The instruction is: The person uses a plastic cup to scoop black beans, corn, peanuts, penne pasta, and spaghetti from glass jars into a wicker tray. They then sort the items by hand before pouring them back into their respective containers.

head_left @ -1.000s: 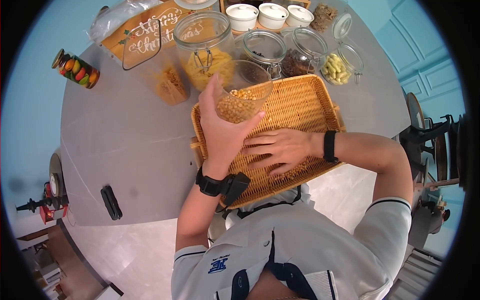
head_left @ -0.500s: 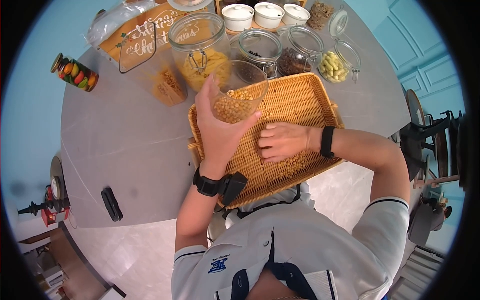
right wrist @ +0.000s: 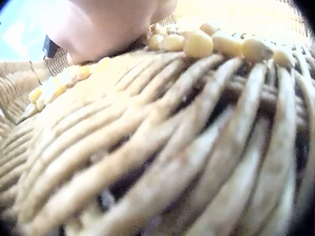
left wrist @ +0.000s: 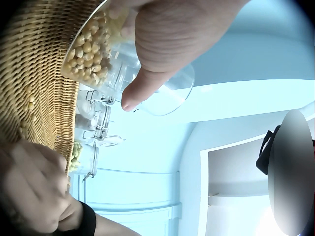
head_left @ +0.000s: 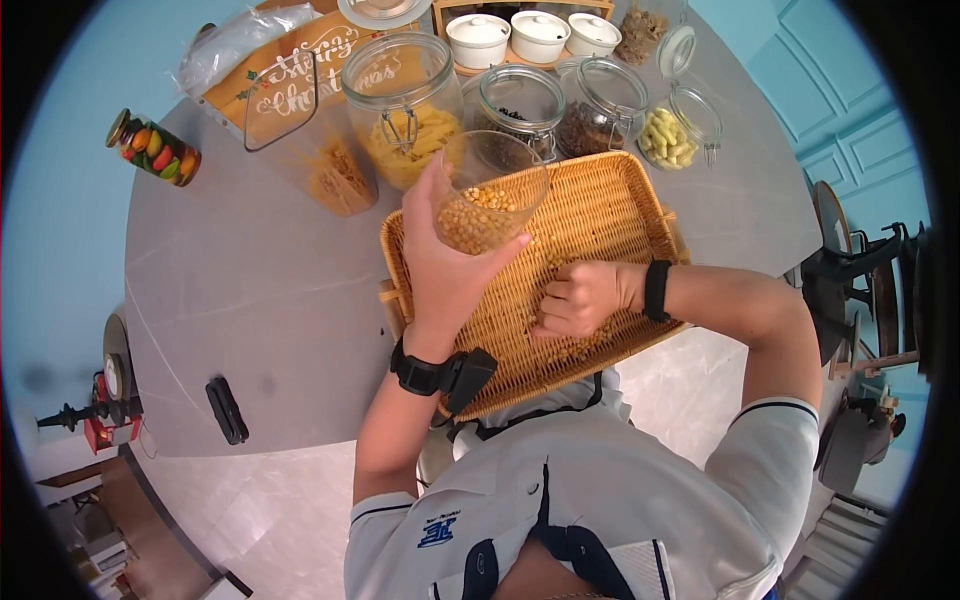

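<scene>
My left hand [head_left: 445, 275] grips a clear container [head_left: 525, 190] from its near side, tilted over the far left part of the wicker basket [head_left: 600, 190]. Dried corn kernels fill the container's lower part, and the left wrist view shows these kernels [left wrist: 88, 56] up close. In the basket, my right hand [head_left: 582, 298] has its fingers curled down over corn kernels; its palm is hidden. More loose kernels [head_left: 575, 348] lie along the basket's near side, just by this hand. The right wrist view catches kernels [right wrist: 198, 44] on the weave beside the hand.
Behind the basket stand a pasta jar [head_left: 405, 135], a jar of dark beans [head_left: 515, 115], another dark-filled jar [head_left: 597, 110] and an open jar of pale green pieces [head_left: 668, 140]. A tall clear container [head_left: 335, 170] stands left. A black object [head_left: 227, 410] lies on the grey table [head_left: 270, 300].
My right hand first lay spread flat in the basket, then curled its fingers and shifted toward the near right kernels. My left hand keeps the container in nearly the same place.
</scene>
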`<state>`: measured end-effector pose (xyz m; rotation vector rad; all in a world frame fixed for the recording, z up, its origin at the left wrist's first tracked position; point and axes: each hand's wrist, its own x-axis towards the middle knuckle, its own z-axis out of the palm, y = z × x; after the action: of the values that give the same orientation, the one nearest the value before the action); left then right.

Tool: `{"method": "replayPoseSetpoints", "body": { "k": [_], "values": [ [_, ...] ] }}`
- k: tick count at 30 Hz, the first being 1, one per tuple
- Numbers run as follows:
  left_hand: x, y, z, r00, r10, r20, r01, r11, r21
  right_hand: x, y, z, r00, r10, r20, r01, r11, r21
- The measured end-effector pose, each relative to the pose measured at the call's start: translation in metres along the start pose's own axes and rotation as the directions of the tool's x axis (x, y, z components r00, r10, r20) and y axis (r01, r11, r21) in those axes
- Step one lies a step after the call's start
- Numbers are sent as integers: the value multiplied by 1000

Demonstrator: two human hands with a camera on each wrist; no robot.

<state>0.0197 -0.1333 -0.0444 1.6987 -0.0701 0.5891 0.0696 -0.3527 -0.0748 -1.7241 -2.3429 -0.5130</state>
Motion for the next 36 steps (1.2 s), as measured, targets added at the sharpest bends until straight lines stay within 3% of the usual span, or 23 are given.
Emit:
{"method": "replayPoseSetpoints", "body": {
  "k": [4, 7, 8, 10, 11, 13, 16, 22, 26, 32, 36],
  "values": [
    [-1, -4, -1, 1000, 1, 26, -2, 1000, 24, -3, 3, 0, 989, 145, 2, -144, 985, -96],
    [-1, -6, 0, 999, 11, 33, -13, 999, 52, -5, 17, -6, 951, 310, -8, -310, 949, -51],
    [-1, -7, 0, 999, 22, 41, -24, 998, 59, -5, 20, -7, 869, 477, -134, -476, 878, 42],
    [-1, -5, 0, 997, 38, 63, -43, 996, 76, -1, 26, -9, 575, 756, -313, -703, 652, 285],
    [0, -1, -1, 996, 44, 75, -50, 995, 84, 1, 30, -15, 353, 889, -293, -738, 457, 496],
    [1, 1, -1, 993, 49, 104, -59, 994, 97, 22, 38, -48, -110, 990, -85, -578, 6, 816],
    [0, 3, 0, 987, 50, 155, -66, 992, 103, 57, 52, -90, -232, 968, 95, -251, -154, 956],
    [0, 6, 1, 974, 47, 222, -68, 994, 90, 86, 66, -77, -207, 968, 143, -38, -154, 987],
    [1, 6, -1, 972, 36, 233, -62, 992, 106, 91, 68, -72, -225, 966, 131, -51, -146, 988],
    [0, 6, -1, 970, 36, 242, -68, 989, 128, 89, 67, -69, -173, 976, 129, -21, -135, 991],
    [0, 6, -2, 968, 57, 246, -88, 989, 116, 84, 62, -67, -79, 994, 82, -28, -84, 996]
  ]
}}
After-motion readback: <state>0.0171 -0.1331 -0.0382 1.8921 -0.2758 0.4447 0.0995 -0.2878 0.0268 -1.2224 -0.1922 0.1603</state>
